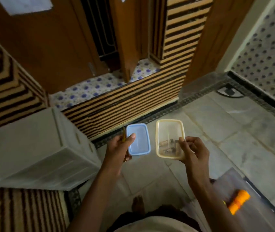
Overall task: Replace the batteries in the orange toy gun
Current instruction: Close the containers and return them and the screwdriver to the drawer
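Observation:
My left hand (120, 146) holds a blue box lid (139, 139) by its left edge, together with a thin yellow-handled screwdriver (124, 136) that sticks up behind the thumb. My right hand (193, 149) grips the near right corner of a clear, cream-rimmed plastic box (169, 129). Several batteries (167, 145) lie in the bottom of that box. Both are held above the floor, side by side and apart. The orange toy gun (239, 200) lies blurred at the lower right, on a grey surface, well away from both hands.
A white plastic drawer unit (38, 148) stands to the left. A striped ledge (125, 104) and wooden doors rise ahead. Pale floor tiles (234, 128) spread under and to the right of the hands. My foot (138, 205) shows at the bottom.

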A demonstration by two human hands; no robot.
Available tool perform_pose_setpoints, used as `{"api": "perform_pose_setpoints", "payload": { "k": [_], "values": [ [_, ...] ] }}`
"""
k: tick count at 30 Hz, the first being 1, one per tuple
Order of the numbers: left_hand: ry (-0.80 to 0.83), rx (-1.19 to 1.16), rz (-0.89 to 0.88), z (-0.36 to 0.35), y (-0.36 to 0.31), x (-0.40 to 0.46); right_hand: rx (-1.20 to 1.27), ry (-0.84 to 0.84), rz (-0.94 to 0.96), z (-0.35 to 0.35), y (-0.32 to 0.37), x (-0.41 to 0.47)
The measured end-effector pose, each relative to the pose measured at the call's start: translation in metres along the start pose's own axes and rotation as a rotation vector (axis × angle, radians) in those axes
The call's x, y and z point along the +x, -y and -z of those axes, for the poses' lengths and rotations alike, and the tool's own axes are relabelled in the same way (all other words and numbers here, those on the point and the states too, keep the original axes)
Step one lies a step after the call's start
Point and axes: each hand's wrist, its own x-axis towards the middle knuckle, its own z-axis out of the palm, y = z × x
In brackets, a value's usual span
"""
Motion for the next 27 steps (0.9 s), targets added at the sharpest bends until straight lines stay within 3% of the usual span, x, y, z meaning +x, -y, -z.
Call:
{"api": "perform_pose_setpoints", "payload": {
  "k": [9, 16, 19, 27],
  "values": [
    [-0.374, -0.23, -0.006, 0.087, -0.036, 0.073, 0.005, 0.326, 0.064, -0.152, 0.022, 0.095],
    [-0.67, -0.287, -0.067, 0.124, -0.052, 0.127, -0.087, 0.628, 0.11, -0.258, 0.029, 0.173],
    [-0.822, -0.418, -0.06, 0.134, -0.053, 0.145, -0.148, 0.768, 0.128, -0.305, 0.035, 0.202],
    [-1.103, -0.518, 0.004, 0.184, -0.039, 0.175, -0.238, 1.058, 0.26, -0.437, 0.025, 0.225]
  ]
}}
